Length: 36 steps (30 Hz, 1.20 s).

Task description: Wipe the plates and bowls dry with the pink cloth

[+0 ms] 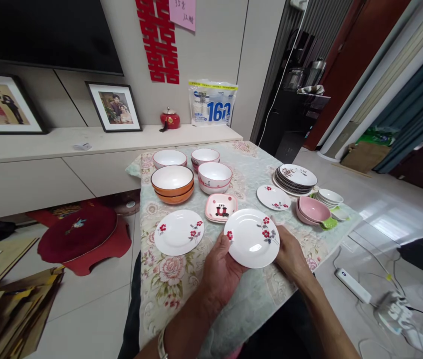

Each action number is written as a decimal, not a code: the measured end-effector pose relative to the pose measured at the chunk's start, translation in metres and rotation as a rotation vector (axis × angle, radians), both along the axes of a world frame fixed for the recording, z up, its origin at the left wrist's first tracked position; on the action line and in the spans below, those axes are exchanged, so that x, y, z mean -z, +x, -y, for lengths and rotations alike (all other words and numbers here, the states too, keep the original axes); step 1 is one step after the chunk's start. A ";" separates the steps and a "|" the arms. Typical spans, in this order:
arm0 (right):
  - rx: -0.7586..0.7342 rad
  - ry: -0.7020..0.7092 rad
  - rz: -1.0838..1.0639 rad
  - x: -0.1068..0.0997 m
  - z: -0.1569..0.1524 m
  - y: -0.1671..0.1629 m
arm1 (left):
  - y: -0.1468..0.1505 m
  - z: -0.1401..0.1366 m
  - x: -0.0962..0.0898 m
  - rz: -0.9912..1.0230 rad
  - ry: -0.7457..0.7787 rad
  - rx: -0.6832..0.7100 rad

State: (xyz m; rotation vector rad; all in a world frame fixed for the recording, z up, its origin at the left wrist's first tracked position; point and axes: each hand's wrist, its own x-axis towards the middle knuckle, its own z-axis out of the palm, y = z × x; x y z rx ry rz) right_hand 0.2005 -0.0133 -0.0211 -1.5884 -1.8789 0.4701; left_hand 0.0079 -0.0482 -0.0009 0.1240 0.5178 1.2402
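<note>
Between my two hands is a white plate [247, 244] with red flowers, held above the table and tilted toward me. My left hand [219, 271] grips its left edge, thumb on top of the rim. On the opposite side my right hand [288, 252] has the right edge, its fingers mostly hidden behind the plate. A matching flowered plate [176, 239] lies to the left on the cloth, and another flowered plate [274, 198] lies beyond my right hand. Just behind the held plate sits a pink square dish [219, 207] with a cat design.
Orange bowls [173, 179] and white bowls [214, 174] stand stacked at the back left of the flowered tablecloth [174, 294]. To the right are stacked dark-edged plates [297, 175], pink bowls [313, 209] and small white bowls [329, 197]. A red stool [80, 234] stands left of the table.
</note>
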 end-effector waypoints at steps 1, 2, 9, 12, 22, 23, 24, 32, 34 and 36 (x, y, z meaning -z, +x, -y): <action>-0.079 -0.045 -0.064 -0.003 0.002 0.000 | 0.000 0.000 -0.001 0.014 0.002 -0.003; -0.140 -0.073 -0.107 -0.005 0.004 0.001 | -0.001 -0.001 -0.002 0.027 0.005 -0.007; 0.225 0.064 -0.158 -0.023 0.031 0.009 | -0.001 -0.001 -0.002 0.075 0.026 -0.020; 0.090 -0.176 -0.422 -0.026 0.040 0.000 | 0.002 0.001 -0.004 0.070 0.048 -0.031; 0.025 -0.532 -1.082 -0.030 0.031 -0.022 | 0.003 -0.001 -0.007 0.063 0.129 0.044; 0.040 -0.521 -1.106 -0.031 0.028 -0.020 | 0.002 -0.001 -0.006 0.057 0.137 0.070; 0.058 -0.505 -1.131 -0.033 0.025 -0.017 | 0.001 -0.001 -0.004 0.040 0.139 0.096; 0.369 -0.331 -1.334 -0.028 -0.026 0.003 | -0.002 0.002 0.002 -0.130 0.060 0.206; 0.397 -0.314 -1.342 -0.023 -0.037 0.004 | -0.002 0.002 -0.001 -0.155 0.070 0.219; 0.421 -0.305 -1.351 -0.017 -0.046 0.004 | -0.002 0.003 -0.004 -0.174 0.076 0.228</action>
